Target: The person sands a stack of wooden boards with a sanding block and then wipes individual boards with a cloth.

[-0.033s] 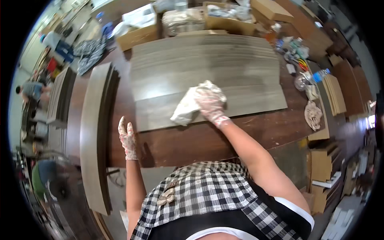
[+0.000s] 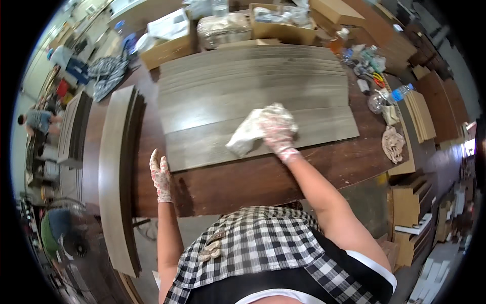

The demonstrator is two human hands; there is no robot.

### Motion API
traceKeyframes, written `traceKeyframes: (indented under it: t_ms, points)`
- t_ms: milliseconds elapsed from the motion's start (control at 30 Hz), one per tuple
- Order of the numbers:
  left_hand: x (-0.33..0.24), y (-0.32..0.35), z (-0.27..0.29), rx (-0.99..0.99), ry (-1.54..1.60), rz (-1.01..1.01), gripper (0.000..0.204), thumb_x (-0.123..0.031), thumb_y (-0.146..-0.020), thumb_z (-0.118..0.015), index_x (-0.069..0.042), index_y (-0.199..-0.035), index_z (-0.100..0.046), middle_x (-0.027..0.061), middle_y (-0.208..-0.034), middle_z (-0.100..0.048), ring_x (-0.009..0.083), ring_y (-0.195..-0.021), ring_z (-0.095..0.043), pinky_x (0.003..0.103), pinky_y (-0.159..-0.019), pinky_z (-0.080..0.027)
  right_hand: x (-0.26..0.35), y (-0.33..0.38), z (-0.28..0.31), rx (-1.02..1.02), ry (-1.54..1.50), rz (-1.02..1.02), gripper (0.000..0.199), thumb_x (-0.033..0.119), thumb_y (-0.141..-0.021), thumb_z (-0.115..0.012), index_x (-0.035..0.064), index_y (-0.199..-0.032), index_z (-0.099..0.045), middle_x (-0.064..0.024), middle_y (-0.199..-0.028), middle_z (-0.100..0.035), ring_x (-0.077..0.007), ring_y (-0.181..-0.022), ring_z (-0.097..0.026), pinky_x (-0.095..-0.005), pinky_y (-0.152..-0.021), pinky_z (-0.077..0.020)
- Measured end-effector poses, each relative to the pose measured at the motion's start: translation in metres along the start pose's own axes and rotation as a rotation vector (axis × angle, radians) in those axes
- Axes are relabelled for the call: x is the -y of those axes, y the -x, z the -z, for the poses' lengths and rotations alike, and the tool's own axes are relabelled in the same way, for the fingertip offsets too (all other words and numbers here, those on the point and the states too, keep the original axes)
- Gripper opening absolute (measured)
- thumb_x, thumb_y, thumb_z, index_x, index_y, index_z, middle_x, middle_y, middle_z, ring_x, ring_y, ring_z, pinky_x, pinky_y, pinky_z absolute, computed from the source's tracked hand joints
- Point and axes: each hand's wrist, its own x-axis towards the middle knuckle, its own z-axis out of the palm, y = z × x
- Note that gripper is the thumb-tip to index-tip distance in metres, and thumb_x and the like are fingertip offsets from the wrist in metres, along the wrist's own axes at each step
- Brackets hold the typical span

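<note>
Several grey wood-grain planks [image 2: 243,86] lie side by side on a dark brown table [image 2: 243,185]. My right hand [image 2: 277,133], in a patterned glove, presses a crumpled white cloth [image 2: 245,138] onto the nearest plank, with its fingers closed over the cloth's right part. My left hand [image 2: 161,175], gloved the same way, rests flat on the bare table just off the near left corner of the planks, fingers apart and holding nothing.
A stack of long planks [image 2: 116,172] lies along the table's left side. Cardboard boxes [image 2: 169,48] and wrapped bundles line the far edge. Bottles [image 2: 400,93], a rag [image 2: 392,143] and board stacks [image 2: 420,114] crowd the right. Another person [image 2: 38,121] stands far left.
</note>
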Motion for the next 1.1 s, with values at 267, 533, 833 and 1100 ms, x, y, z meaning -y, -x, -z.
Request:
traceKeyframes:
  t_ms: [267, 533, 833, 1100]
  points:
    - [0.016, -0.036, -0.049, 0.115, -0.118, 0.126, 0.042, -0.011, -0.086, -0.048, 0.003, -0.125, -0.039, 0.0152, -0.122, -0.047, 0.0224, -0.112, -0.047, 0.031, -0.093, -0.037, -0.303, 0.092, 0.055, -0.033, 0.112, -0.806, 0.031, 0.028, -0.087, -0.039, 0.0088, -0.1, -0.06, -0.0162, -0.098, -0.059, -0.0328, -0.093, -0.055, -0.042, -0.083, -0.0418]
    - [0.0, -0.046, -0.05, -0.089, 0.264, 0.362, 0.037, -0.022, -0.084, -0.051, -0.002, -0.116, -0.049, 0.0104, -0.105, -0.055, 0.0194, -0.094, -0.053, 0.03, -0.077, -0.045, -0.356, 0.094, 0.04, -0.209, -0.791, -0.989, 0.037, 0.028, -0.084, -0.051, 0.0021, -0.109, -0.057, -0.0115, -0.103, -0.061, -0.0203, -0.094, -0.058, -0.0298, -0.082, -0.044]
    - [0.004, -0.036, 0.05, 0.332, 1.083, 0.095, 0.036, -0.034, -0.09, -0.044, -0.01, -0.117, -0.05, -0.0005, -0.065, -0.056, 0.0148, -0.061, -0.054, 0.033, -0.065, -0.048, -0.324, 0.115, 0.092, -0.609, -1.721, -1.291, 0.046, 0.048, -0.083, -0.05, 0.0058, -0.1, -0.058, -0.0079, -0.088, -0.058, -0.0179, -0.068, -0.056, -0.0306, -0.057, -0.0476]
    - [0.056, 0.032, 0.102, 0.326, -0.021, 0.256, 0.039, -0.019, -0.086, -0.051, 0.001, -0.119, -0.047, 0.0105, -0.112, -0.054, 0.0187, -0.103, -0.052, 0.032, -0.089, -0.041, -0.322, 0.2, 0.08, -0.498, -1.47, -1.224, 0.037, 0.035, -0.091, -0.042, 0.0026, -0.102, -0.056, -0.0093, -0.1, -0.059, -0.0172, -0.087, -0.057, -0.0286, -0.078, -0.0465]
